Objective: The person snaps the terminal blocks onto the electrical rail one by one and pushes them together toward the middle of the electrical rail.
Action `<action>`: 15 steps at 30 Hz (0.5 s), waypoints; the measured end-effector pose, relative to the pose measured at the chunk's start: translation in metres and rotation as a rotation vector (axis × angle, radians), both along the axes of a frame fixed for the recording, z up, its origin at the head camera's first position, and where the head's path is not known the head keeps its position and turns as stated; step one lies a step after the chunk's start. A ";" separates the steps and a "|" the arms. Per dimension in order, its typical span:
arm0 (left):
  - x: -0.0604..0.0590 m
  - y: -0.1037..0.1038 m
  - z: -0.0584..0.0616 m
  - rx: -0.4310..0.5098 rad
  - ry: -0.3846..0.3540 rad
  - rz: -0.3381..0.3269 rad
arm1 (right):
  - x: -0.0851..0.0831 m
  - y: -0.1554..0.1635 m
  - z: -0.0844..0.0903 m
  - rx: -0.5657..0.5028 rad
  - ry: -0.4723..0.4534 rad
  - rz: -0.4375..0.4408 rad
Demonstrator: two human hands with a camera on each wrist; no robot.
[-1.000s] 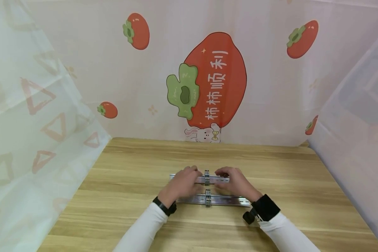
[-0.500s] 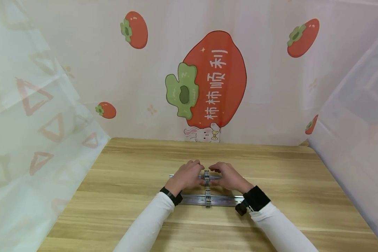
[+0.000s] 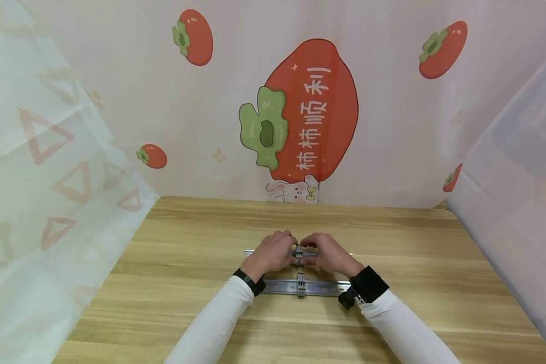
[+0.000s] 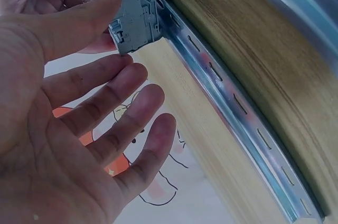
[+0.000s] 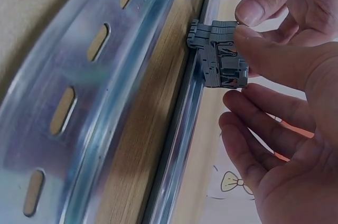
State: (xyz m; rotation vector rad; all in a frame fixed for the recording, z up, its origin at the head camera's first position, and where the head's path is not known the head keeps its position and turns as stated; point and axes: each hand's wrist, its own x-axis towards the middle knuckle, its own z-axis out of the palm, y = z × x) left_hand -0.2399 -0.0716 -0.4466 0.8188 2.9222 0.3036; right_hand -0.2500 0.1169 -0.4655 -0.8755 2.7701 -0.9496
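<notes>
Two slotted metal rails lie parallel on the wooden table (image 3: 186, 237). The far rail (image 3: 250, 252) carries a grey terminal block (image 3: 298, 254), and the near rail (image 3: 282, 286) carries another grey block (image 3: 301, 289). My left hand (image 3: 270, 253) and right hand (image 3: 328, 254) meet at the far block. In the left wrist view the left thumb (image 4: 74, 20) lies on the block (image 4: 136, 15) with the index fingertip just under it. In the right wrist view the right thumb (image 5: 274, 60) presses on the same block (image 5: 219, 57), index finger below; the near rail (image 5: 95, 71) fills the foreground.
Printed fabric screens enclose the table at the left (image 3: 50, 167), back (image 3: 300, 116) and right (image 3: 514, 202). Bare wood lies on all sides of the rails. Black bands sit on both wrists, with a small camera at the right wrist (image 3: 347, 299).
Both hands have slid inward along the far rail and closed in on its grey block. The rails and the near block have stayed in place.
</notes>
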 end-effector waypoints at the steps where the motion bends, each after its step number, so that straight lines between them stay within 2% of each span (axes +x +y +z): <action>1: 0.000 0.000 0.000 0.001 0.000 -0.001 | 0.000 0.000 0.000 0.004 0.003 -0.007; 15: 0.000 0.002 0.001 -0.022 -0.010 -0.002 | 0.002 -0.001 -0.002 0.010 0.012 -0.034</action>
